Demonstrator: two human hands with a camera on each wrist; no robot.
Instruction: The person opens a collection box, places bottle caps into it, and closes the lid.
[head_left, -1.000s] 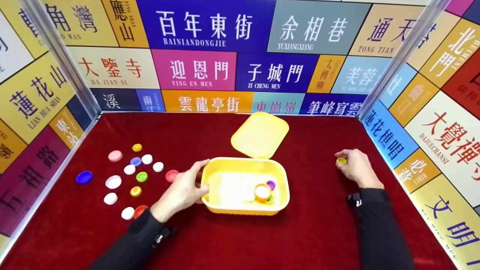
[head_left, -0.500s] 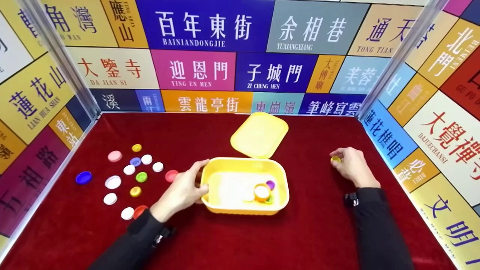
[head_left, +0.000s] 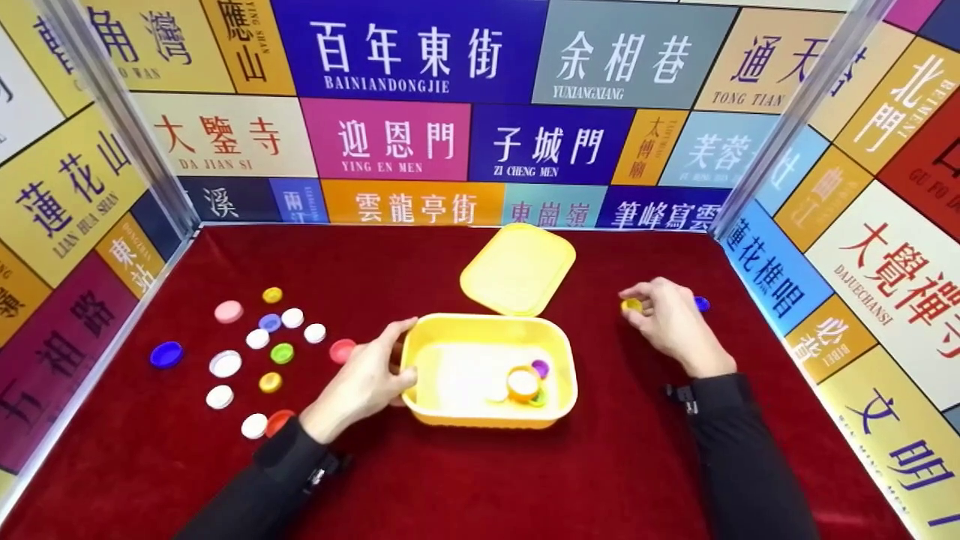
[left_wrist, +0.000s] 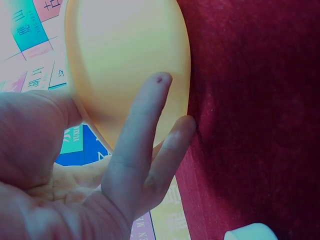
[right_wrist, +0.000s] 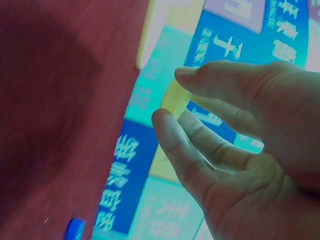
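My left hand grips the left end of a yellow plastic box, its thumb over the rim. In the left wrist view, fingers lie along the outside wall of the box. Inside the box's right half sit an orange-and-white cap, a purple cap and a green one, partly hidden. My right hand, to the right of the box, pinches a yellow bottle cap between thumb and fingertips. The right wrist view shows this yellow cap held edge-on, raised off the cloth.
A yellow lid lies behind the box. Several loose caps, such as a green cap and a pink cap, are scattered at left on the red cloth. Beyond my right hand lies a blue cap. Printed panels wall the table.
My right hand has moved left toward the box with the yellow cap, and the blue cap behind it has come into sight. The left hand and box have stayed still.
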